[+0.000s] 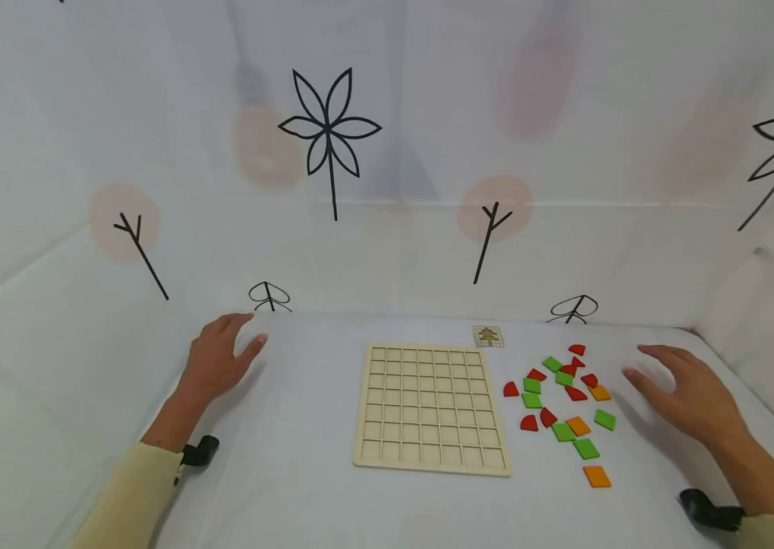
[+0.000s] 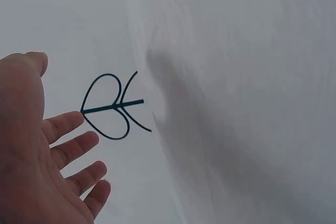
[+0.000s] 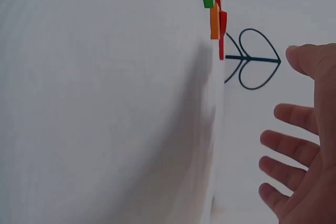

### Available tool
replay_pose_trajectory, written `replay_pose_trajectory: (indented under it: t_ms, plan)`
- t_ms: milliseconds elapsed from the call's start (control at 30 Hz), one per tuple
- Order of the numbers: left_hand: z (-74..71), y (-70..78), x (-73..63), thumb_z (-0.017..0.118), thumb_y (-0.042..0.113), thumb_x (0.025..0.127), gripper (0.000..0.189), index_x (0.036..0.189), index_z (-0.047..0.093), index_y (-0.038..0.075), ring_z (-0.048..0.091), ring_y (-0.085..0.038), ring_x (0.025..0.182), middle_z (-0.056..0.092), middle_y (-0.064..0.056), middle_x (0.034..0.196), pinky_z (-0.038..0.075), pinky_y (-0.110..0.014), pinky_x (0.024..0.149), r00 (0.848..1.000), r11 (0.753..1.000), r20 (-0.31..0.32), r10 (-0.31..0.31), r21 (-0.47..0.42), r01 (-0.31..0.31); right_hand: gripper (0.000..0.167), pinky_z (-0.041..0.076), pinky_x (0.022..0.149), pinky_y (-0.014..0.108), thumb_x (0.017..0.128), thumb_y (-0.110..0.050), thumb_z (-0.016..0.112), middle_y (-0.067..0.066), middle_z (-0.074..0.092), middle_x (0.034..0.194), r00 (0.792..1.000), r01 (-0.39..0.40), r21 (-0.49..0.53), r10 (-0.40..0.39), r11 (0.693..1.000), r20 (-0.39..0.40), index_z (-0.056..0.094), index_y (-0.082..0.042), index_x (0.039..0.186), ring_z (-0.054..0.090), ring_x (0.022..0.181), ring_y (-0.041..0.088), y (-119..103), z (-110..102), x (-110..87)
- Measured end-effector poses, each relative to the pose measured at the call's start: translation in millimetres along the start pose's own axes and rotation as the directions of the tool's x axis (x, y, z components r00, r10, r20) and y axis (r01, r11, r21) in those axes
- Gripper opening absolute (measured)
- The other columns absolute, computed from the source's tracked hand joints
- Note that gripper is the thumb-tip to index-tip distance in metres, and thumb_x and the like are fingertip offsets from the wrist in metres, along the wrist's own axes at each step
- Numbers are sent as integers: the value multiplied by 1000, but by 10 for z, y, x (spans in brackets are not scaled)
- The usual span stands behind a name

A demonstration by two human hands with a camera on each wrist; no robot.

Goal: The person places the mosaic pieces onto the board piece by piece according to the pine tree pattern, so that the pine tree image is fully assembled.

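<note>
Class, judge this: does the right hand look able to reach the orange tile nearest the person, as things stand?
Probably yes: the right hand holds nothing, only bare white cloth shows between it and that orange tile, and nothing covers the tile.

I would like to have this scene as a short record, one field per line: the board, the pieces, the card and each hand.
board: pale grid board, lying flat on the white table
pieces: red pieces, green pieces and orange pieces, scattered right of the board
card: small card with a tree picture, near the board's far right corner
left hand: left hand left of the board, fingers apart, holding nothing
right hand: right hand right of the pieces, fingers apart, holding nothing
</note>
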State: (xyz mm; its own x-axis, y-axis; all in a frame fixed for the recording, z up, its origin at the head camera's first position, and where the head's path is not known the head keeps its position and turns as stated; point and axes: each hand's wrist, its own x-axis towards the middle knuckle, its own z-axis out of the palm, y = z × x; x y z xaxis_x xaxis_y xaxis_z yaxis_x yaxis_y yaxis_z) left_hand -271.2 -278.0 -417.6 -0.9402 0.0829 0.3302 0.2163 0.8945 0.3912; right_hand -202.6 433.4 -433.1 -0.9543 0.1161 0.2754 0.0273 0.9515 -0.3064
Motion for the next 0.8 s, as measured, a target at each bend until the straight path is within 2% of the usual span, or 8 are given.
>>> replay_pose_trajectory:
  t_ms: [300,433,667,800]
  plan:
    - [122,132,-6,58,45,109,61,156,50,6,40,-48,146,47,-23,158,29,-69,116,998,998,34,52,-27,-52,53,39,98,80,98,-25,75,39,45,141,996,59,26,-57,998,-66,59,4,139,38,128,58,-118,107,103]
    - [159,210,-24,59,46,109,61,154,52,6,44,-47,144,50,-22,156,31,-70,114,995,995,40,89,-42,-87,49,42,96,78,97,-20,76,38,48,138,993,93,43,-89,995,-80,61,4,136,42,124,58,-158,145,141]
    - [232,355,-92,63,43,108,58,152,55,6,48,-44,143,52,-19,155,31,-70,114,988,988,59,139,-74,-135,45,46,95,75,95,-15,79,36,53,133,989,141,56,-139,988,-52,64,3,134,47,119,57,-233,204,219]
    - [284,457,-137,64,44,106,58,152,56,9,49,-41,143,54,-16,155,32,-69,114,983,985,70,169,-57,-165,44,49,92,73,94,-13,79,35,56,130,986,166,58,-165,985,-10,65,3,133,51,117,57,-284,210,260]
